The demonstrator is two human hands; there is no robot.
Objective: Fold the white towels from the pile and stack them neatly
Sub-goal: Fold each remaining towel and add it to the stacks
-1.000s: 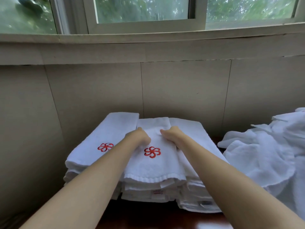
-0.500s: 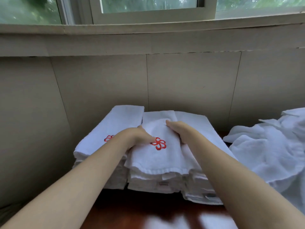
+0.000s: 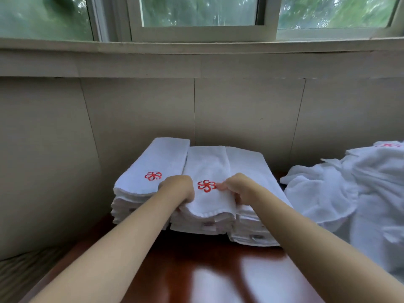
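Glossy reddish-brown wooden table (image 3: 196, 276) against the wall, bearing three adjacent stacks of folded white towels (image 3: 251, 228) at its far edge and a loose towel pile (image 3: 349, 193) to their right

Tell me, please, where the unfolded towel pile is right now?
In the head view the pile lies at the right on the table, beside the folded stacks and below the window.
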